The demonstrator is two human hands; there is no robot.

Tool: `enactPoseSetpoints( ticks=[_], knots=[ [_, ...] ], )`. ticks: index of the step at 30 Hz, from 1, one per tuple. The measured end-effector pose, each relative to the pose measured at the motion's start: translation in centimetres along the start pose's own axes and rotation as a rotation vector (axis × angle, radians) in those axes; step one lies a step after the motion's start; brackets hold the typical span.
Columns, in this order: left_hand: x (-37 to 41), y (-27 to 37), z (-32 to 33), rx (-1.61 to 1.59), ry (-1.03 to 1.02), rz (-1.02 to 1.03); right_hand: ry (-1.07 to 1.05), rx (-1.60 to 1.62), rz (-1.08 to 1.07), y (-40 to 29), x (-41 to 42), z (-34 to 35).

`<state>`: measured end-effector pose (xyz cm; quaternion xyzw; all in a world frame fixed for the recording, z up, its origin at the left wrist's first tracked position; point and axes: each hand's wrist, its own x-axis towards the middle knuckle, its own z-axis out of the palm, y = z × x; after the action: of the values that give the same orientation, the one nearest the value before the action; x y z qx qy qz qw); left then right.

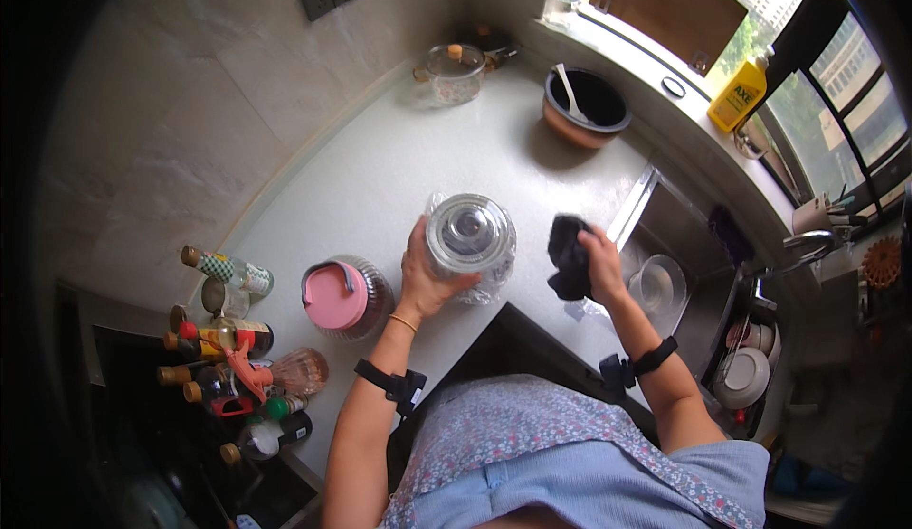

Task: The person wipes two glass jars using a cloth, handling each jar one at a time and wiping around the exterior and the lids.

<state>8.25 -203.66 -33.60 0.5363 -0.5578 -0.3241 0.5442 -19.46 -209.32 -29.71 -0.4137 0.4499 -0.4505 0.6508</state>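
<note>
My left hand [426, 272] grips the side of a clear glass jar with a round glass lid [472, 226]. Crinkled clear plastic seems to show around the jar's lower edge. A bunched black cloth [568, 258] hangs from my right hand [605, 267], apart from the jar and above the counter near the sink. To the left of my left hand stands a ribbed clear container with a pink lid [335, 295] and a grey carrying handle.
Sauce bottles [242, 337] and a spray bottle [299, 371] crowd the left. Farther back are a lidded glass pot [456, 77] and a dark-lined bowl [588, 112] holding a white spoon. The sink [702, 223] on the right contains a clear plastic bowl [657, 283].
</note>
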Motion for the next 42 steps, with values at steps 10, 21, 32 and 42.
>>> enactPoseSetpoints(
  ticks=[10,21,32,42],
  knots=[
    [-0.8,4.1,-0.4,0.358,0.058,0.056,-0.329,-0.119,-0.287,-4.6,1.7,7.1],
    [0.0,2.2,1.6,0.250,0.162,0.105,-0.529,-1.051,-0.749,-3.0,5.4,13.6],
    [0.0,1.6,0.9,0.265,0.162,0.111,-0.379,0.213,0.110,-1.5,10.2,6.8],
    [0.4,1.8,1.2,0.372,0.185,0.189,-1.048,-0.892,-0.246,-4.3,13.4,13.4]
  ],
)
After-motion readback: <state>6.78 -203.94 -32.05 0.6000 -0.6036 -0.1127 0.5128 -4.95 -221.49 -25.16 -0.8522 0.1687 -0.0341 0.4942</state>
